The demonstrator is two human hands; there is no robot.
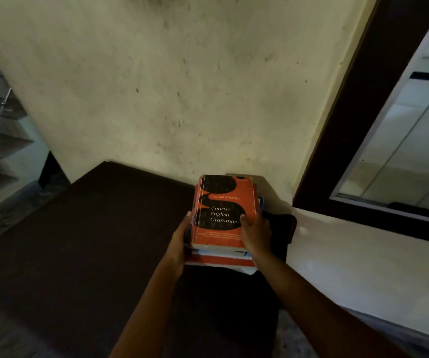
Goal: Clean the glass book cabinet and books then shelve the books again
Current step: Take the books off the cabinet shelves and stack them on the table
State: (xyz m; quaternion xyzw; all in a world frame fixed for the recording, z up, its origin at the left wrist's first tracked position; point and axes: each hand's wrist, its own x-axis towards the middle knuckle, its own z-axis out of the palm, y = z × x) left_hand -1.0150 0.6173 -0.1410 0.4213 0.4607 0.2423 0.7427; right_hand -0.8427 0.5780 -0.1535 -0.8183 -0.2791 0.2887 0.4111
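1. On the dark brown wooden worktop, by the wall, sits a stack of books, an orange-and-black paperback on top.
2. Left hand and right hand clasp its sides, each grip curled round the stack.
3. Beside it lies what may be a black cloth.

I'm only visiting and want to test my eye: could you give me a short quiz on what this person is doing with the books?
1. True or false: only one hand holds the stack of books.
2. What is the title on the top book? A. Concise English Grammar B. World Atlas C. Basic Chemistry
3. Whose thumb lies on that orange cover, the left hand or the right hand?
Key: 1 false, both hands hold it; 2 A; 3 the right hand.
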